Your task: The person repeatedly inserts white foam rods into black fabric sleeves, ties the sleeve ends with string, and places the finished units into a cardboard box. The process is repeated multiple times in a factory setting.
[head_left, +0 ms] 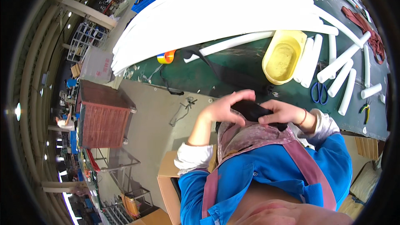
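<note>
Close in front of my apron, both hands are on a piece of black material [251, 111], which looks like cloth or webbing. My left hand [225, 109] curls about its left end, thumb below and fingers above. On the other end, my right hand [283, 113] grips with thumb and bent fingers. A wide black strip [227, 74] lies on the green table [183, 77] just beyond my hands; I cannot tell whether it joins the held piece. Beyond and to the right stands a yellow plastic tub [284, 58].
A large pile of long white tubes [216, 12] covers the table's far side. Shorter white tubes [335, 70], blue-handled scissors [319, 93], pliers [365, 111] and a dark red cloth [366, 33] lie right. A tape roll [166, 57] sits left. A cardboard box [167, 171] stands beside me.
</note>
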The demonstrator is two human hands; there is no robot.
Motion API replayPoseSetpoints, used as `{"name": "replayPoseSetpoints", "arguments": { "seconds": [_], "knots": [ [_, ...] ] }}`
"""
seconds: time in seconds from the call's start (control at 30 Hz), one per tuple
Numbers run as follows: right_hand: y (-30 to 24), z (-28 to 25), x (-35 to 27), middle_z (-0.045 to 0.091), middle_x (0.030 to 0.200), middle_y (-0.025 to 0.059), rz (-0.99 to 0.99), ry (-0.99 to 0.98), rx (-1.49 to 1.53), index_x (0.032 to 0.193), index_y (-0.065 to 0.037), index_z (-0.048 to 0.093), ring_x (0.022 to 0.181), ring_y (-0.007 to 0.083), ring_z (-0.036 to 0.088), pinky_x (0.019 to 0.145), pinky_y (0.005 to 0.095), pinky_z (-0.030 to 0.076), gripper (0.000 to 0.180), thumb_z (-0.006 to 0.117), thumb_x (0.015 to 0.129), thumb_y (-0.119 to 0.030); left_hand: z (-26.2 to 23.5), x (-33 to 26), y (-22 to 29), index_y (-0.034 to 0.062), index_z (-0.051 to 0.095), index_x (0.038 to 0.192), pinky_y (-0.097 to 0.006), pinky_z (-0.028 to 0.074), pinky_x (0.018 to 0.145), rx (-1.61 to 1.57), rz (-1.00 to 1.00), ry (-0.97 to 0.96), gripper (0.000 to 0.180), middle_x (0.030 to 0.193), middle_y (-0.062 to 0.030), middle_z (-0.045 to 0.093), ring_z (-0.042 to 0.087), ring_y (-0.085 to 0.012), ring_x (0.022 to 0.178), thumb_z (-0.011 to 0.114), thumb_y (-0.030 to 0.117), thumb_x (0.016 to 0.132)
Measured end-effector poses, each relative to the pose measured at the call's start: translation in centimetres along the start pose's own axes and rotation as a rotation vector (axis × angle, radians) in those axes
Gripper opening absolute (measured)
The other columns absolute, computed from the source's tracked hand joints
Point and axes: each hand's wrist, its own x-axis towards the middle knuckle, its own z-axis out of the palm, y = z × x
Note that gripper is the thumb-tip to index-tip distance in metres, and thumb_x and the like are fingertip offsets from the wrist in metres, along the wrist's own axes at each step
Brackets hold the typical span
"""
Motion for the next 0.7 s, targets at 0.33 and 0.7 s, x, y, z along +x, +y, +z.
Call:
{"name": "replayPoseSetpoints", "arguments": {
  "seconds": [0.33, 0.7],
  "knots": [
    [-1.8, -1.1, 7.5, 0.054, 0.074, -0.0002, 0.098, -0.031, 0.201, 0.116, 0.004, 0.054, 0.055, 0.0036, 0.042, 0.045, 0.0165, 0.031, 0.04, 0.063, 0.088, -0.022, 0.5, -15.1, -3.8, -0.0004, 0.063, 0.097, -0.023, 0.046, 0.072, -0.044, -0.401, 0.826, 0.018, 0.082, -0.0004, 0.063, 0.056, -0.0083, 0.076, 0.067, 0.003, 0.08],
    [-2.7, -3.2, 8.3, 0.056, 0.072, -0.004, -0.054, 0.281, 0.087, 0.083, -0.007, 0.061, 0.056, 0.0008, 0.043, 0.044, 0.0162, 0.031, 0.006, 0.066, 0.083, -0.009, 1.3, -22.2, -5.2, -0.0019, 0.066, 0.096, -0.023, 0.044, 0.067, -0.127, -0.572, 0.823, 0.021, 0.075, 0.0029, 0.06, 0.052, -0.0063, 0.072, 0.066, 0.016, 0.085]
  ]
}}
